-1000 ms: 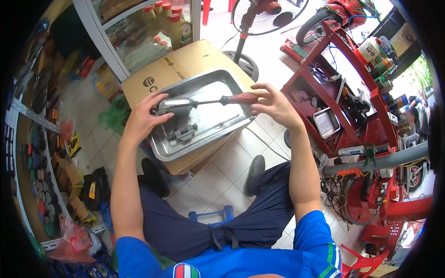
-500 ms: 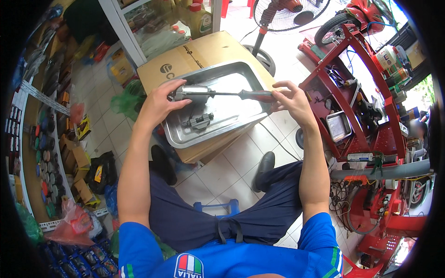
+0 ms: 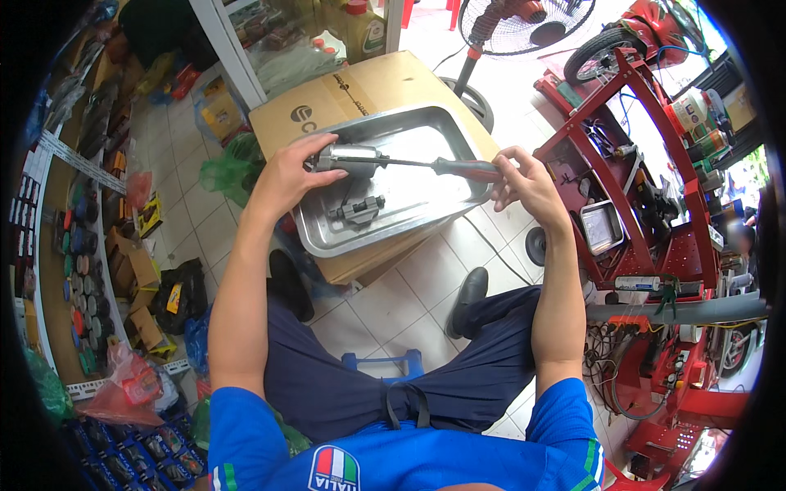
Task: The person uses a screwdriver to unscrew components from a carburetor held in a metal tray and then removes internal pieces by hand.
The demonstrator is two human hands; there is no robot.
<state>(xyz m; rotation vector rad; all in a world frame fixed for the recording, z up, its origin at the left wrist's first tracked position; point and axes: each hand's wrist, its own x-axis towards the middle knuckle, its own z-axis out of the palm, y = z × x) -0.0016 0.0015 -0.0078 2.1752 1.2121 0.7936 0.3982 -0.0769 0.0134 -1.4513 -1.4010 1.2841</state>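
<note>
My left hand is closed round a silver cylindrical metal part, perhaps a small motor, held above the left side of a metal tray. A screwdriver with a dark red-and-black handle lies nearly level, its shaft reaching the right end of that cylinder. Whether the tip sits in a screw is too small to tell. My right hand pinches the handle's end between thumb and fingers. Below the cylinder, a smaller dark-grey metal part rests on the tray's floor.
A cardboard box supports the tray. To the right stands a red tool rack with tools and a small tray. A fan is behind, beside a glass cabinet. Shelves of goods line the left, near plastic bags.
The screwdriver's handle end has tipped slightly lower, and my right fingers have shifted on it. My left hand keeps its hold on the cylinder. The whole view has moved a little.
</note>
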